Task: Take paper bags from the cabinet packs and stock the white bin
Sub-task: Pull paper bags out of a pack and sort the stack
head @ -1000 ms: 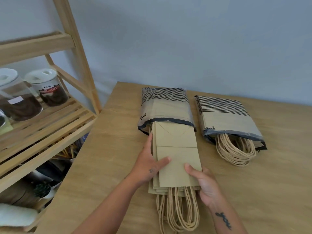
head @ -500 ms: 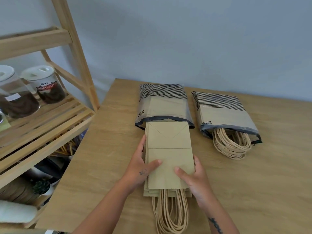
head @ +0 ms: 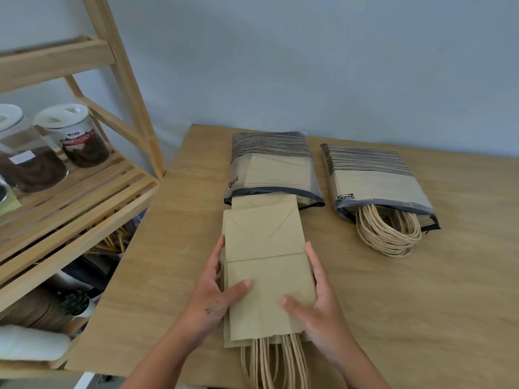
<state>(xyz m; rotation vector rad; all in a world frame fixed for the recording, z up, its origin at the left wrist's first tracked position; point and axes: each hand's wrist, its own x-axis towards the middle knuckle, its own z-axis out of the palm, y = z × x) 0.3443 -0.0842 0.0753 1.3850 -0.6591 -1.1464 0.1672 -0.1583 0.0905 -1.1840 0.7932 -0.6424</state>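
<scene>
tan paper bags [head: 266, 265], black-striped packs [head: 271, 164], light wooden table [head: 421, 290]

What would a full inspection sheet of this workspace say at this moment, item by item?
Surface: wooden table, light grain.
Job's things: stack of paper bags lies flat, its far end at the open mouth of the left pack; right pack lies beside it, with bag handles spilling out; white bin not in view.
Clutter: nothing seen.
Grippers: left hand and right hand grip the stack's two sides, thumbs on top.
Cables: nothing seen.
Surroundings: wooden shelf at the left holds lidded jars; plain wall behind.
</scene>
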